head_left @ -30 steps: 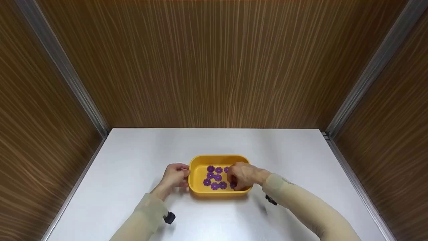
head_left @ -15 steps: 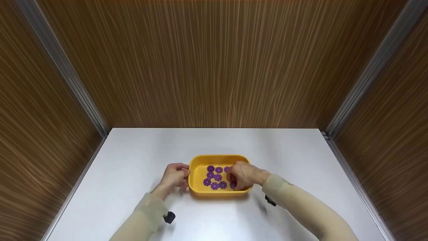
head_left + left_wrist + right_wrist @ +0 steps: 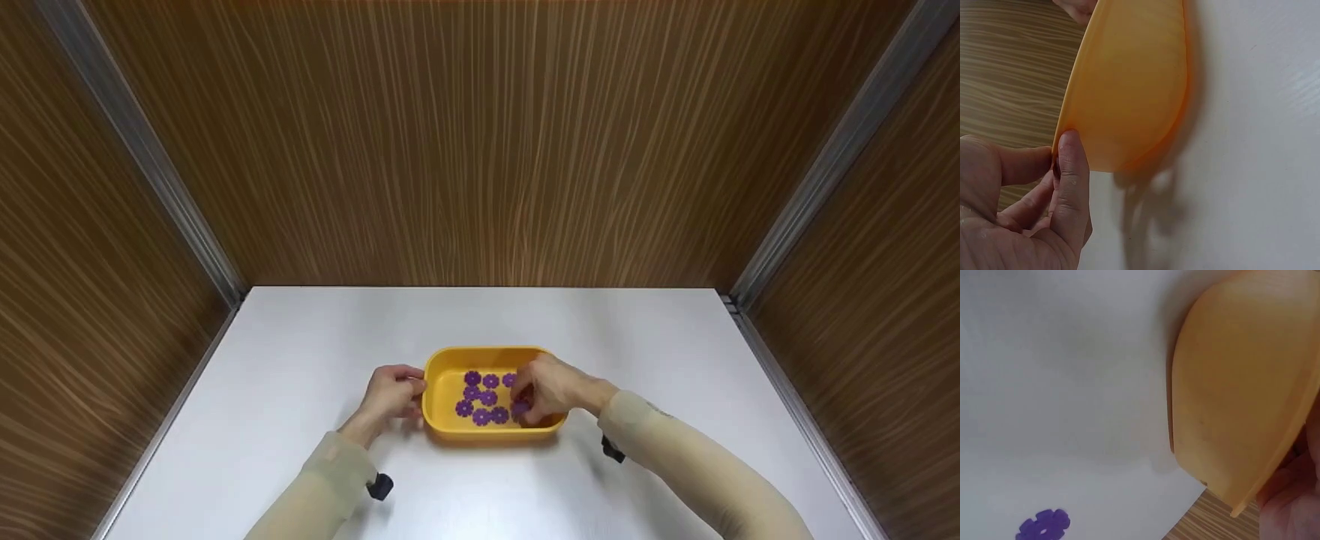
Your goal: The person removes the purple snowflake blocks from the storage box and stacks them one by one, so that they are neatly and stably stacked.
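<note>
On the white table stands a yellow plastic tub (image 3: 491, 433) with a raised rim. Several purple flower-shaped discs (image 3: 488, 398) with notched edges lie flat on its floor. My left hand (image 3: 394, 391) pinches the rim at the tub's left end; the left wrist view shows the thumb and fingers (image 3: 1072, 191) on both sides of that edge. My right hand (image 3: 551, 386) reaches in over the right end and pinches one purple disc (image 3: 520, 408) between thumb and fingers. In the right wrist view the tub wall (image 3: 1241, 388) hides most of this hand.
One more purple disc (image 3: 1044, 526) lies on the table outside the tub in the right wrist view. Brown wood-grain panels (image 3: 480, 150) enclose the table at the back and sides, with metal rails (image 3: 150, 150) in the corners.
My right hand and forearm have shifted slightly right, the fingers have spread a little, and the disc at the fingertips has moved slightly up in view. My left hand and the tub have stayed put.
</note>
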Demonstrator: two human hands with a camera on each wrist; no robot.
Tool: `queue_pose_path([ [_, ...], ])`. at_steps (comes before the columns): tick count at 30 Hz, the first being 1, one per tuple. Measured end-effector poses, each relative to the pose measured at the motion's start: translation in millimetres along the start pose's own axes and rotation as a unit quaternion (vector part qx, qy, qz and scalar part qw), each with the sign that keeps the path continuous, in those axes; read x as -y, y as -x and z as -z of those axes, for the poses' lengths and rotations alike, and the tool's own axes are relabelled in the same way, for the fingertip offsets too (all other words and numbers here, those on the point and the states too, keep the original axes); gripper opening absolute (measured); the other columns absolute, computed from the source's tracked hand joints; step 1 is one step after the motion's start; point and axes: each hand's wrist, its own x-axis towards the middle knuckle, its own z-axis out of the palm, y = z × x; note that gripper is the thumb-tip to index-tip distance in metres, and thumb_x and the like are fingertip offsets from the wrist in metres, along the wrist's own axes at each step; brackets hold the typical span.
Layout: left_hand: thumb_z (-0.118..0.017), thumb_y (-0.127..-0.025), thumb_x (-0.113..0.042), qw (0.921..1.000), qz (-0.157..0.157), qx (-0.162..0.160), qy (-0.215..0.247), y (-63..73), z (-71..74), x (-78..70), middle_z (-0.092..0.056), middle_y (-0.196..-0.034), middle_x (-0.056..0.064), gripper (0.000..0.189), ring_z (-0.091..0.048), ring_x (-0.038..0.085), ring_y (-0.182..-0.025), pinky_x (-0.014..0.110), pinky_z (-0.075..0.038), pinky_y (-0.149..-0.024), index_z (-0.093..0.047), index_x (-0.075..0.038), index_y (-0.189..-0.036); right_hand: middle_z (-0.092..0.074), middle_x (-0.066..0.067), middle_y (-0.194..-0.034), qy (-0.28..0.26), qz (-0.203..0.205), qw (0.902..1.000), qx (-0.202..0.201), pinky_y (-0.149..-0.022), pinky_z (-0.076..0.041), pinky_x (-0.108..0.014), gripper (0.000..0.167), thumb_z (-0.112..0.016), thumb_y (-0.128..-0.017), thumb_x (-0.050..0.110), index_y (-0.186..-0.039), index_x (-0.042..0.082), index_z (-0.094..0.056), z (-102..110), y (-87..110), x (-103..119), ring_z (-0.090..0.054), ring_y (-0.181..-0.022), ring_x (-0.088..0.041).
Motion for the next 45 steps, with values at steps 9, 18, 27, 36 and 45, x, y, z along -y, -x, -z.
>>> queue_pose_path([
  [9,-0.071,-0.103,-0.008,1.0000,0.001,-0.002,0.000,0.7,-0.2,-0.8,-0.080,-0.117,0.021,0.027,-0.075,0.016,-0.079,0.036,-0.072,-0.073,-0.077,0.002,-0.128,-0.085,-0.005,-0.101,-0.020,-0.003,0.9996,-0.019,-0.083,-0.069,-0.024,0.036,-0.099,-0.078,0.019,-0.110,0.006,-0.089,14.9,14.0,0.3,-0.076,-0.088,-0.012],
  [18,-0.072,-0.102,-0.007,1.0000,0.005,-0.002,0.005,0.4,-2.4,0.3,-0.079,-0.115,0.020,0.027,-0.074,0.016,-0.079,0.037,-0.073,-0.074,-0.078,0.002,-0.127,-0.085,-0.004,-0.101,-0.033,0.004,0.9987,-0.039,-0.087,-0.070,-0.026,0.035,-0.099,-0.078,0.017,-0.110,0.008,-0.090,23.5,29.3,-3.6,-0.078,-0.091,-0.015],
  [27,-0.072,-0.102,-0.008,1.0000,0.004,0.001,0.004,-0.5,-1.0,1.3,-0.080,-0.115,0.019,0.027,-0.075,0.016,-0.080,0.034,-0.072,-0.072,-0.079,0.000,-0.128,-0.085,-0.006,-0.101,-0.044,0.017,0.9972,-0.058,-0.084,-0.072,-0.031,0.033,-0.096,-0.078,0.015,-0.110,0.009,-0.090,32.7,45.9,-11.0,-0.080,-0.090,-0.019],
  [36,-0.073,-0.103,-0.011,0.9999,0.015,-0.002,-0.002,0.4,-0.5,1.4,-0.079,-0.113,0.015,0.026,-0.074,0.016,-0.079,0.033,-0.072,-0.073,-0.078,-0.003,-0.128,-0.084,-0.006,-0.094,-0.045,0.033,0.9943,-0.091,-0.077,-0.073,-0.035,0.029,-0.097,-0.076,0.007,-0.103,0.010,-0.090,33.3,60.2,-20.5,-0.079,-0.083,-0.019],
  [45,-0.071,-0.104,-0.009,0.9998,0.019,-0.008,0.000,-1.2,-1.3,0.9,-0.079,-0.111,0.013,0.024,-0.074,0.016,-0.079,0.033,-0.072,-0.074,-0.079,-0.003,-0.126,-0.083,-0.006,-0.089,-0.029,0.039,0.9915,-0.121,-0.070,-0.068,-0.027,0.026,-0.093,-0.076,0.009,-0.102,0.009,-0.090,32.0,79.2,-36.7,-0.077,-0.077,-0.027],
])
